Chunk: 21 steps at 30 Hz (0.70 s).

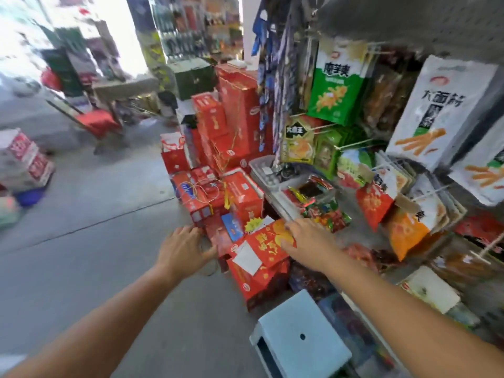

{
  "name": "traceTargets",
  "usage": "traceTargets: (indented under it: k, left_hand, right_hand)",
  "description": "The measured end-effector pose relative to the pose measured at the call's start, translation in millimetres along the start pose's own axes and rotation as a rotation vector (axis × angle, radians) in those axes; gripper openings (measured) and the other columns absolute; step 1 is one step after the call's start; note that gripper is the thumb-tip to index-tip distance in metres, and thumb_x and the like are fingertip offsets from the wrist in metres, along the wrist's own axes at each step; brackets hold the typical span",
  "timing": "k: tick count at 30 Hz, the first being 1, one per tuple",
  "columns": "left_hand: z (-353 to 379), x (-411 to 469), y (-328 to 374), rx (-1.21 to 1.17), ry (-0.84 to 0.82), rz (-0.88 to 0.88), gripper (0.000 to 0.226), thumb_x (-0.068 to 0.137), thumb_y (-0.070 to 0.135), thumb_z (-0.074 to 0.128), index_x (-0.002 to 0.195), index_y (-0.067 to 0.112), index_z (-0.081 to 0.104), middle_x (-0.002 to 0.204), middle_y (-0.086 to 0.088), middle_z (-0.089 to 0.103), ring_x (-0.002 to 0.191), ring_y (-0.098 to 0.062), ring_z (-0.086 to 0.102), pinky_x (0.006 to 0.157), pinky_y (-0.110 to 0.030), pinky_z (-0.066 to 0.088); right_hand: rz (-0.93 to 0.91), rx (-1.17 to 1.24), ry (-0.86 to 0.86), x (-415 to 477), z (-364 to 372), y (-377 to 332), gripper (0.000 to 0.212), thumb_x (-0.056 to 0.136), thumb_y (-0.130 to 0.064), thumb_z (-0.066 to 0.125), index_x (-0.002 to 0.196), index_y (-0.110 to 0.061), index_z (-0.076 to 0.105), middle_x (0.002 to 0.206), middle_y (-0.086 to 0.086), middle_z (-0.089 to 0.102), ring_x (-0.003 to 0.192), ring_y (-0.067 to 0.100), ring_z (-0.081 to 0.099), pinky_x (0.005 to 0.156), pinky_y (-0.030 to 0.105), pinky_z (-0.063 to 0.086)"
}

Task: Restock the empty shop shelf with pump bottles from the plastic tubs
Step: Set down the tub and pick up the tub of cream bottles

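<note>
Nearest my view, a pale blue stool (300, 334) stands on the concrete floor (109, 203) beside the red gift boxes (240, 148). I see the left hand (185, 248) open with fingers spread, holding nothing, just beside a low red box. The right hand (308, 241) lies open and flat on a red box with gold print (268, 248). Pump bottles and tubs I cannot make out anywhere; snack bags (335, 85) hang along the rack's right edge.

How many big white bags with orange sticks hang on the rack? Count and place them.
2. Upper bag far right; lower bag below it, cut by the edge. More may hide behind.
</note>
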<state>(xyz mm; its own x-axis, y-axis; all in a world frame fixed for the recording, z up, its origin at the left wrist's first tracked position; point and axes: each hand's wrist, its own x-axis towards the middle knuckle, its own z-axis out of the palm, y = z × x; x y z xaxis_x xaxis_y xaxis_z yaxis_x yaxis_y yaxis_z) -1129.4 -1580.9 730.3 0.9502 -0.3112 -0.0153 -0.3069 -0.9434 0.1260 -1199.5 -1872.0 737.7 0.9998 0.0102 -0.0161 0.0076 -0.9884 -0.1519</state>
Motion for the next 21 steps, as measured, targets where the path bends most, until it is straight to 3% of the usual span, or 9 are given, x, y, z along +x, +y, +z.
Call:
traceTargets:
  k: [4, 10, 13, 21]
  left_hand:
    - [-19, 8, -70, 0.009, 0.017, -0.103, 0.086, 0.068, 0.080, 0.022, 0.105, 0.016, 0.067, 0.108, -0.006, 0.067, 0.108, -0.029, 0.063, 0.093, -0.039, 0.046]
    - [-36, 34, -180, 0.004, 0.024, -0.235, 0.092, 0.069, 0.082, 0.022, 0.115, 0.015, 0.064, 0.115, -0.003, 0.064, 0.108, -0.023, 0.059, 0.095, -0.035, 0.044]
    - [-43, 51, -226, 0.012, 0.033, -0.289, 0.073, 0.086, 0.075, 0.040, 0.118, 0.015, 0.064, 0.118, -0.003, 0.065, 0.109, -0.022, 0.060, 0.095, -0.035, 0.045]
    - [-45, 103, -319, -0.062, 0.038, -0.434, 0.064, 0.089, 0.063, 0.057, 0.132, 0.016, 0.060, 0.129, -0.002, 0.064, 0.121, -0.022, 0.058, 0.097, -0.032, 0.045]
  right_hand:
    - [-0.125, -0.013, -0.014, 65, -1, -70, 0.050, 0.095, -0.055, 0.044, 0.127, -0.019, 0.055, 0.124, 0.001, 0.057, 0.118, 0.022, 0.053, 0.097, 0.037, 0.043]
    - [-0.241, -0.028, -0.077, 161, -1, -161, 0.046, 0.089, -0.059, 0.039, 0.101, -0.017, 0.056, 0.103, 0.002, 0.058, 0.101, 0.024, 0.056, 0.083, 0.038, 0.044]
    - [-0.299, -0.033, -0.083, 204, 0, -200, 0.044, 0.093, -0.056, 0.045, 0.107, -0.017, 0.058, 0.105, 0.002, 0.059, 0.101, 0.023, 0.056, 0.085, 0.037, 0.047]
    - [-0.444, -0.045, -0.138, 311, 19, -279, 0.050, 0.091, -0.058, 0.044, 0.117, -0.018, 0.057, 0.112, 0.000, 0.060, 0.105, 0.022, 0.057, 0.091, 0.037, 0.049]
